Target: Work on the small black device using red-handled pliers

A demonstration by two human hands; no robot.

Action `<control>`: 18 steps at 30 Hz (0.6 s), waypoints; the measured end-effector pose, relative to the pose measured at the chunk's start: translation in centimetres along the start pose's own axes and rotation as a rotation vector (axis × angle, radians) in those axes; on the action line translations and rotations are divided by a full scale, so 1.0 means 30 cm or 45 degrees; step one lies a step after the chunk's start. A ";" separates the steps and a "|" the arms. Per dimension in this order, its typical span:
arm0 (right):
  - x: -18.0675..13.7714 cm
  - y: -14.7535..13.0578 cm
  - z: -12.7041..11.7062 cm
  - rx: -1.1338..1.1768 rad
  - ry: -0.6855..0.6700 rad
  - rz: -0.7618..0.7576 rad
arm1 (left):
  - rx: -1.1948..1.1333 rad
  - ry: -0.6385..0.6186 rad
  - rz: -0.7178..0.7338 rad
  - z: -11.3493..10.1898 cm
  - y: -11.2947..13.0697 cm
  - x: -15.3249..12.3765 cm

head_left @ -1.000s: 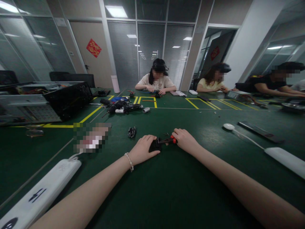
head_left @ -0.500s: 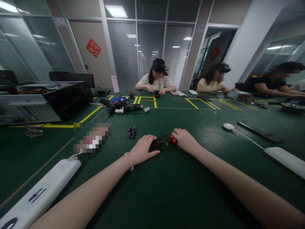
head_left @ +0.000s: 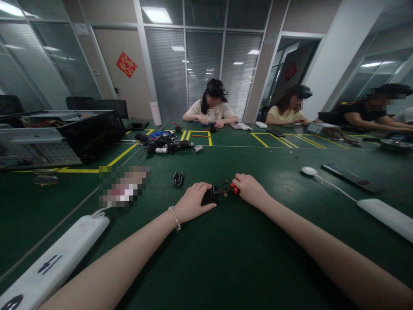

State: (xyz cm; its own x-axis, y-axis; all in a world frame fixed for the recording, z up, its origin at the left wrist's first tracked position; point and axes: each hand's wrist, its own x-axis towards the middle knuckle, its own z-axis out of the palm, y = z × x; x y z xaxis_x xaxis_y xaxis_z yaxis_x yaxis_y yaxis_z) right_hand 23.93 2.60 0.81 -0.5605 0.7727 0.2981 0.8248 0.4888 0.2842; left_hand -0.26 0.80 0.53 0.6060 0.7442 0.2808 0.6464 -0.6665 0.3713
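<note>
My left hand [head_left: 194, 201], with a beaded bracelet at the wrist, is closed on a small black part [head_left: 209, 197] against the green tabletop. My right hand [head_left: 250, 188] grips red-handled pliers [head_left: 232, 188], whose dark jaws point left and meet the black part's upper right edge. What the jaws bite on is too small to make out. Several tiny metal pieces [head_left: 224, 181] lie just beyond the pliers. Further left on the table sits another small black part [head_left: 177, 178] with metal bits on it.
A white power bank-like block [head_left: 61, 258] marked in black lies front left, another white block [head_left: 385, 213] with a cable at right. Behind are a dark phone-like slab [head_left: 351, 178], a power drill and cables [head_left: 164, 144], and an open computer case [head_left: 93, 133]. Several people work across the table.
</note>
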 end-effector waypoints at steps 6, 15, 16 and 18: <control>-0.001 -0.004 -0.008 -0.009 0.007 0.002 | -0.002 0.007 0.010 0.002 -0.002 -0.001; -0.001 -0.002 -0.013 0.002 0.009 -0.018 | -0.012 -0.008 0.003 -0.002 0.003 0.000; -0.001 -0.002 -0.012 -0.005 0.006 -0.015 | -0.009 -0.004 0.003 0.000 0.003 0.000; -0.001 -0.002 -0.011 -0.017 0.001 -0.010 | 0.004 0.008 0.006 0.004 0.001 0.000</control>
State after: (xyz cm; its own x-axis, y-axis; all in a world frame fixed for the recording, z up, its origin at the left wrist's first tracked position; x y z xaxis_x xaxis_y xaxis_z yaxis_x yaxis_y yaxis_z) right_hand 23.87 2.41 1.08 -0.5670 0.7684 0.2967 0.8194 0.4892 0.2988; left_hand -0.18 0.78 0.45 0.6064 0.7411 0.2881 0.6447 -0.6704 0.3674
